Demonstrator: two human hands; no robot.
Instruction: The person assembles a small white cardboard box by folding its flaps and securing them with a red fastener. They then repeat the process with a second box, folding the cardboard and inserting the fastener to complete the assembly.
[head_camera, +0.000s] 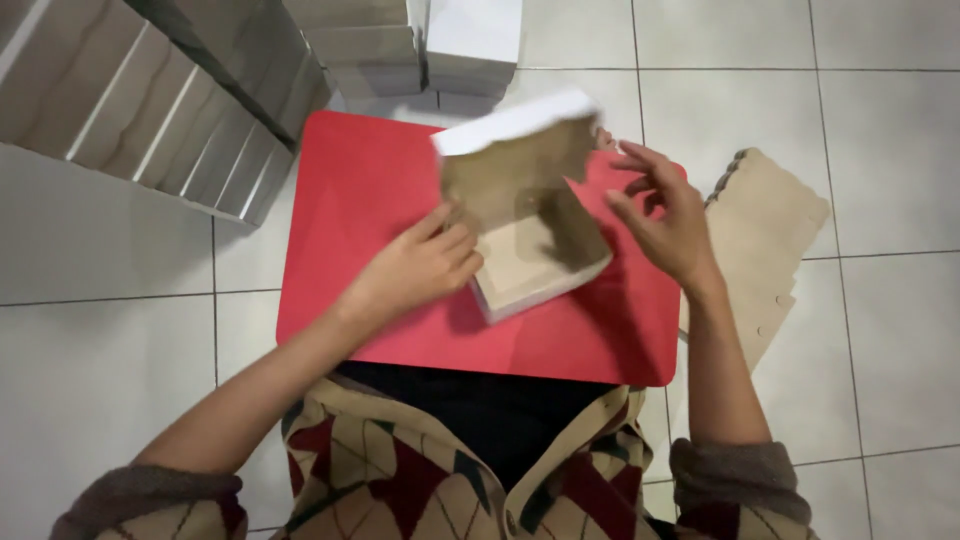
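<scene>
A small cardboard box (528, 232), white outside and brown inside, stands open on a red tray table (360, 190). My left hand (420, 262) presses against the box's left wall, fingers curled on its edge. My right hand (668, 212) hovers just right of the box with fingers spread and apart from it. The box's lid flap (515, 122) stands up at the far side, slightly blurred.
Stacks of folded white boxes (170, 110) lie in rows at the upper left, more stacks (420, 45) at the top centre. A pile of flat brown cardboard blanks (765, 235) lies on the tiled floor right of the red table.
</scene>
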